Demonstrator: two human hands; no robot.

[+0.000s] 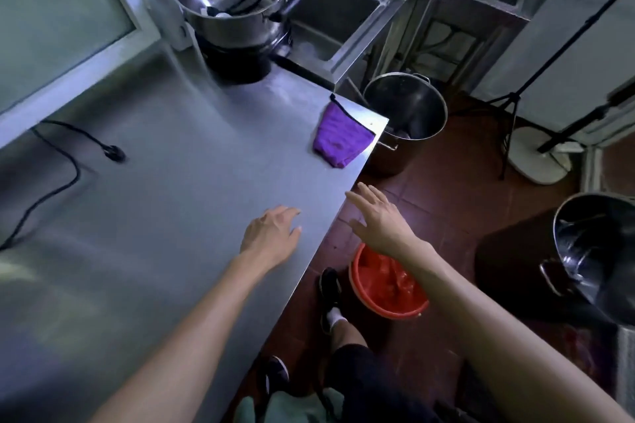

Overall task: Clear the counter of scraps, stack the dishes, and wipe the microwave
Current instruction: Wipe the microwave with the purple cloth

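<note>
Resting left hand (271,233) flat on counter (171,182) | right hand (378,220) spread, empty

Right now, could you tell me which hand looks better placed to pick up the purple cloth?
Probably the right hand: open, past the counter edge, fingers pointing at the purple cloth. The left hand lies farther back over the counter.

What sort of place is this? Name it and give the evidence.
Probably a commercial or canteen kitchen: a long stainless steel counter, deep steel sinks beside it, and large steel stockpots standing on the tiled floor.
</note>
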